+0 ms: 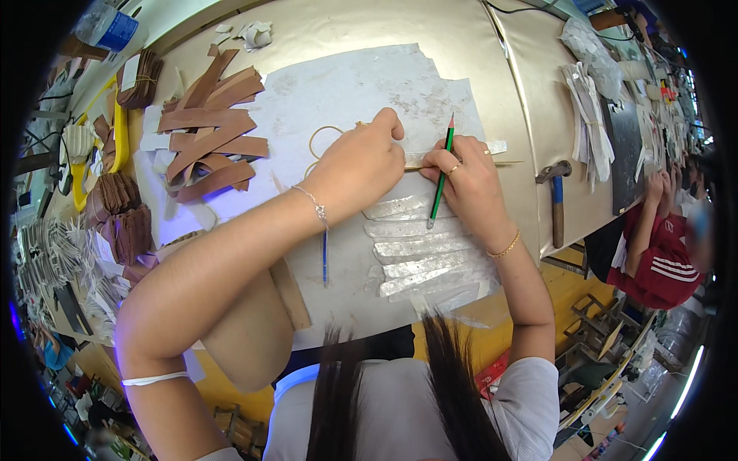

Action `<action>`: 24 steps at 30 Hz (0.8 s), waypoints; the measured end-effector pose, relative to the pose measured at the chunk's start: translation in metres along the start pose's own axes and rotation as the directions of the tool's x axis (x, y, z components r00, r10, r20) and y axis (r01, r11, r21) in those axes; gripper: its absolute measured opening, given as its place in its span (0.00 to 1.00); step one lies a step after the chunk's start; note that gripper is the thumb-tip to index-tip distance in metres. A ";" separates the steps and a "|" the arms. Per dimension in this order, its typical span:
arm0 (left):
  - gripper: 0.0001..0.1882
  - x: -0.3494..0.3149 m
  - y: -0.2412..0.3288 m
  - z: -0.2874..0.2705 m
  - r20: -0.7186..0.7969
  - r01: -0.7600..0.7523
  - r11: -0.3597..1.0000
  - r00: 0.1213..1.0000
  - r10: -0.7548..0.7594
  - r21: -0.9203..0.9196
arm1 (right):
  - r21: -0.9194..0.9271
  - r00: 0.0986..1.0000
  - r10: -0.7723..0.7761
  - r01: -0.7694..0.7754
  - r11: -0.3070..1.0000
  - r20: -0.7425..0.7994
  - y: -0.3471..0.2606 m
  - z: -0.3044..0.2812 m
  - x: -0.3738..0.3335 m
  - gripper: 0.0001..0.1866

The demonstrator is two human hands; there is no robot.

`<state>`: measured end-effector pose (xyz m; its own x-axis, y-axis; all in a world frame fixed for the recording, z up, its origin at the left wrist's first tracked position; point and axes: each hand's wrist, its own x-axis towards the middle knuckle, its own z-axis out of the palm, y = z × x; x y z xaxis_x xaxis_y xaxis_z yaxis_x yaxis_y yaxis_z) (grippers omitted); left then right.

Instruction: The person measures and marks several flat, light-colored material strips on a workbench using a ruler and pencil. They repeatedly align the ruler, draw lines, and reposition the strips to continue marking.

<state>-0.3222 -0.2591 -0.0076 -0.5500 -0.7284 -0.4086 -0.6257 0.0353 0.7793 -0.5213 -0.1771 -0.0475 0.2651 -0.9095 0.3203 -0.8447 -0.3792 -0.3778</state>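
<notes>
My right hand (470, 183) holds a green pencil (440, 180) with a pink tip between its fingers. Its fingertips also press near a thin tan strip (507, 162), which shows between my hands and past the right one. My left hand (361, 165) is closed at the strip's other end, fingers curled and mostly hidden, so what they grip cannot be made out. Both hands are over a grey sheet (338, 84). Close below them lie several translucent whitish strips (419, 253) in a row. A pale strip end (497, 146) shows beyond my right hand. Left of my left hand is a loop of thin tan cord (321, 131).
Brown leather strips (211, 127) are heaped at the left, beside brown bundles (119, 200) and a yellow tray (121, 127). A blue pen (324, 261) lies under my left forearm. At right are a hammer (557, 200), bundled white strips (588, 123) and a person in red (653, 253).
</notes>
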 end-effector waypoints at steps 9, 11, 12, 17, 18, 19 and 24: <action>0.17 0.006 -0.003 -0.003 0.032 0.077 0.995 0.997 -0.075 -0.066 | -0.057 0.996 -0.057 0.061 0.996 0.071 0.002 0.005 0.007 0.15; 0.17 0.007 -0.003 -0.003 0.037 0.094 0.991 0.995 -0.090 -0.098 | -0.040 0.995 -0.054 0.057 0.998 0.081 0.002 0.005 0.007 0.14; 0.18 0.007 -0.001 -0.004 0.032 0.098 0.988 0.995 -0.094 -0.119 | -0.031 0.995 -0.052 0.055 0.998 0.086 0.001 0.005 0.006 0.14; 0.21 0.006 0.007 -0.010 0.035 0.153 0.975 0.988 -0.149 -0.162 | -0.028 0.990 -0.127 0.129 0.991 0.060 -0.002 0.005 0.009 0.11; 0.22 0.006 0.007 -0.009 0.030 0.144 0.977 0.990 -0.140 -0.160 | -0.025 0.988 -0.144 0.145 0.989 0.057 -0.002 0.005 0.009 0.10; 0.24 0.007 0.006 -0.008 0.027 0.133 0.978 0.991 -0.131 -0.158 | -0.016 0.988 -0.145 0.146 0.989 0.057 -0.003 0.003 0.010 0.10; 0.29 0.005 0.010 -0.008 0.077 0.138 0.985 0.989 -0.130 -0.109 | 0.103 1.000 -0.016 0.014 0.995 0.026 -0.016 -0.036 0.012 0.11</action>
<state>-0.3267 -0.2674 0.0018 -0.5056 -0.6716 -0.5416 -0.6315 -0.1397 0.7627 -0.5214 -0.1760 -0.0069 0.2906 -0.9072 0.3041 -0.7886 -0.4071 -0.4608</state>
